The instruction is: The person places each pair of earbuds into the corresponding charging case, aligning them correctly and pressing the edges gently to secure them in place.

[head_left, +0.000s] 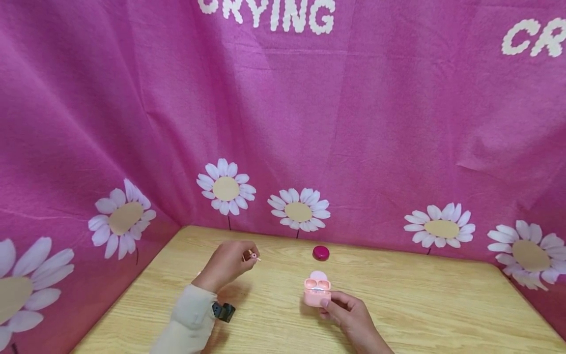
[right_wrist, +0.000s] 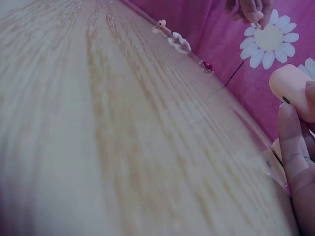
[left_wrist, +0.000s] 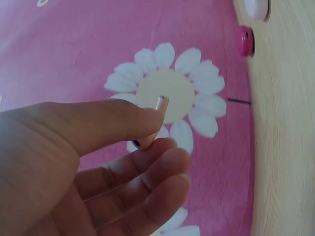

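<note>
Both hands are closed to pinches: lower left of centre, we see the left hand holding an earbud, and at lower right of centre the right hand gripping the opened pink case, probably so its inside faces us.

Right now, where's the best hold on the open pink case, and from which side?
Likely low on the pink case, from the right, where the right hand grips it: the lid stands open above, so a low side hold should leave it free.

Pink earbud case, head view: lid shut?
No, the lid of the pink earbud case stands open with its inside showing, while the right hand holds the case.
</note>
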A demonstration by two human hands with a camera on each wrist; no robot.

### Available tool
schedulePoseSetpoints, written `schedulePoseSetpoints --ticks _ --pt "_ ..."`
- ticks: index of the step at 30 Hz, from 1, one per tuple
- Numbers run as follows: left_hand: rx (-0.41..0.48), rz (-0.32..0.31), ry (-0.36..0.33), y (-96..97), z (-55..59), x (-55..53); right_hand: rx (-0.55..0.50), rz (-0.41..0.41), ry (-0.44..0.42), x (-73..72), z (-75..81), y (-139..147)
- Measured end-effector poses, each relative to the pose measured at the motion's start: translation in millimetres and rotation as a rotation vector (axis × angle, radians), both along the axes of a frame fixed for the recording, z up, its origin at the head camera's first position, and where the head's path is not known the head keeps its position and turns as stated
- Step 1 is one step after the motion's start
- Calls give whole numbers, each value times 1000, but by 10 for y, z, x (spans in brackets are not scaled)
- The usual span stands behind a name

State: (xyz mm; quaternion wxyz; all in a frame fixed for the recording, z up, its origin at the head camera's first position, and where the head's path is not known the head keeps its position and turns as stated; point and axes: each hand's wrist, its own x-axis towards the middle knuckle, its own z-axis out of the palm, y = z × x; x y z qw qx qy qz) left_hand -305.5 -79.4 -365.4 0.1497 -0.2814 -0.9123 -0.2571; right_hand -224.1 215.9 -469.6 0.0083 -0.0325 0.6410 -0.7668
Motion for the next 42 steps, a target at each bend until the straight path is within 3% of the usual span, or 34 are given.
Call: schedulePoseSetpoints --ticks 10,18,27,34,42 --pt "12 -35 22 330 -11 0 4 0 1 -27 15 -13" --pt "56 -133 -34 585 -51 39 0 0 -1 -22 -2 -24" --pt "9 -218 21 684 -79 98 31 11 -3 5 8 -29" --pt "69 -286 7 747 -51 138 58 -13 -31 15 38 12" --pt "71 -296 -3 814 -136 155 45 8 -29 1 21 2"
